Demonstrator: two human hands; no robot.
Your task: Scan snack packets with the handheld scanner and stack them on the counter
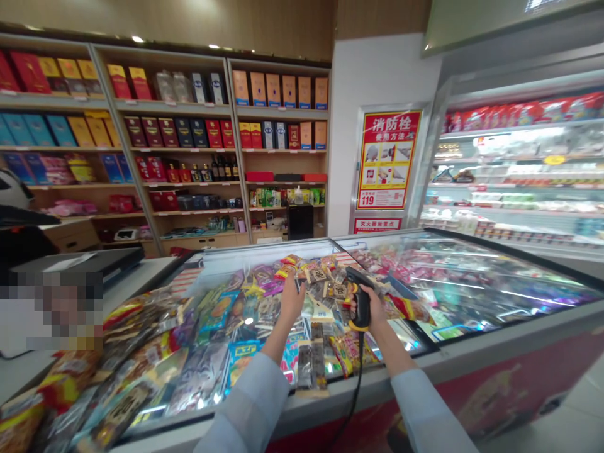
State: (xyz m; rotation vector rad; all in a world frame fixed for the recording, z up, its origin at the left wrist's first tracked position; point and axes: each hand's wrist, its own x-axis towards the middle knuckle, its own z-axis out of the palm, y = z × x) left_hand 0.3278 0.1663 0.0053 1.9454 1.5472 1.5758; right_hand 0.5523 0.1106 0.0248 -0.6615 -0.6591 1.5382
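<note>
My right hand grips the handle of a black and yellow handheld barcode scanner, its head tilted forward over a glass-topped chest freezer. A black coiled cable hangs from the scanner past the freezer's front. My left hand is raised a short way to the left of the scanner, its fingers bunched around a small dark item. Below both hands lies a heap of packaged snacks in bright wrappers, spread across the freezer's top.
Wooden wall shelves hold boxed bottles and gift cartons at the back. A lit refrigerated display case stands to the right, beside a red fire hydrant notice. A counter with a dark device runs along the left.
</note>
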